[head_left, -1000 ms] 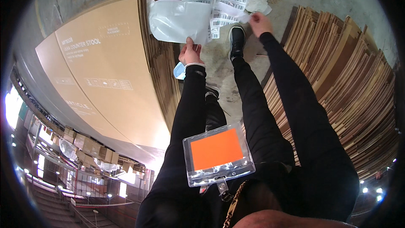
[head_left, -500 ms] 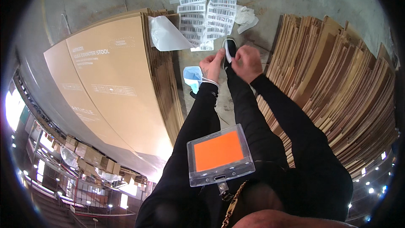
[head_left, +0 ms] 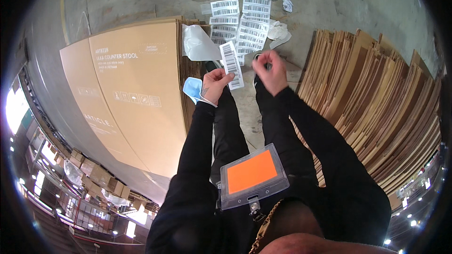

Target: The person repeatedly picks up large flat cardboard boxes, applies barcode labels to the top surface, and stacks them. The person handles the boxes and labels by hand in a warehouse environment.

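Head view: left hand [head_left: 215,84] closed on one white barcode label [head_left: 231,65], pinched at its lower edge, label standing upright above the fingers. Right hand [head_left: 269,71] just right of that label, fingers curled narrow, apart from the label; anything between the fingertips too small to tell. One blue face mask [head_left: 192,90] hanging at the left wrist, left of the label. Four more barcode sheets [head_left: 240,21] lying on the concrete floor [head_left: 329,4] beyond the label, side by side. One white plastic bag [head_left: 200,44] just left of the label, against one stack of flat cartons [head_left: 136,89]. Second stack of flattened cartons [head_left: 372,108] well right of the label. One orange badge [head_left: 252,175] hanging at the chest, below the label.
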### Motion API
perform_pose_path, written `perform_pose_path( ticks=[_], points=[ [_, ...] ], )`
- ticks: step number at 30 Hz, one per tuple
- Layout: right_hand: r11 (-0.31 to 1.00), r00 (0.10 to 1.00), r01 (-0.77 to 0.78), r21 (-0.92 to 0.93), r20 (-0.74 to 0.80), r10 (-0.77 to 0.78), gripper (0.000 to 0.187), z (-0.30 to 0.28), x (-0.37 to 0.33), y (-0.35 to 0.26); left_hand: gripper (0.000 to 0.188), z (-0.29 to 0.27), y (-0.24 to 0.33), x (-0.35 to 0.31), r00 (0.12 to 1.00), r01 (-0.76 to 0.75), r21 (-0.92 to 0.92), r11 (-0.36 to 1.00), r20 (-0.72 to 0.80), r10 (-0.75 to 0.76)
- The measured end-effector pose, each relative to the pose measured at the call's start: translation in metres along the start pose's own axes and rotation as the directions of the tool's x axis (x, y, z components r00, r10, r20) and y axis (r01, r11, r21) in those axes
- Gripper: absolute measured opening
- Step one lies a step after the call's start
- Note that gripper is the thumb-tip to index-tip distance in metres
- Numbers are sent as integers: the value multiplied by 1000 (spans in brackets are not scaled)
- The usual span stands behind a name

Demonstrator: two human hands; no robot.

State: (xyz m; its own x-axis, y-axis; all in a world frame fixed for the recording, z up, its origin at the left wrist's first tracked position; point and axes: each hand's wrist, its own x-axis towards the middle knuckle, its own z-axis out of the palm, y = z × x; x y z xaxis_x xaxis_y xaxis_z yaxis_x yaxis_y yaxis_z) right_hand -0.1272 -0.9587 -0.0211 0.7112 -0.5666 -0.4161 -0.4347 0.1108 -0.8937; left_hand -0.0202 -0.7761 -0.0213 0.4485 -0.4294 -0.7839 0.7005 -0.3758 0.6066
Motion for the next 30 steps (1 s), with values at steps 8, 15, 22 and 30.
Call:
perform_pose_path(
  ticks=[8, 15, 22, 30],
  points=[
    [930, 860, -361, 64, 408, 306, 39, 49, 85, -24, 13, -47, 21, -11, 979, -24, 62, 998, 205, 11],
    [961, 879, -224, -161, 392, 271, 38, 116, 99, -37, 18, -108, 31, -14, 969, -96, 144, 985, 241, 59],
    [924, 635, -251, -288, 671, 382, 28, 172, 111, -44, 19, -178, 56, -21, 898, -351, 368, 861, 394, 198],
    [931, 675, -299, -207, 644, 360, 11, 216, 109, -70, 24, -263, 66, -17, 974, -200, 612, 765, 213, 84]
  ],
)
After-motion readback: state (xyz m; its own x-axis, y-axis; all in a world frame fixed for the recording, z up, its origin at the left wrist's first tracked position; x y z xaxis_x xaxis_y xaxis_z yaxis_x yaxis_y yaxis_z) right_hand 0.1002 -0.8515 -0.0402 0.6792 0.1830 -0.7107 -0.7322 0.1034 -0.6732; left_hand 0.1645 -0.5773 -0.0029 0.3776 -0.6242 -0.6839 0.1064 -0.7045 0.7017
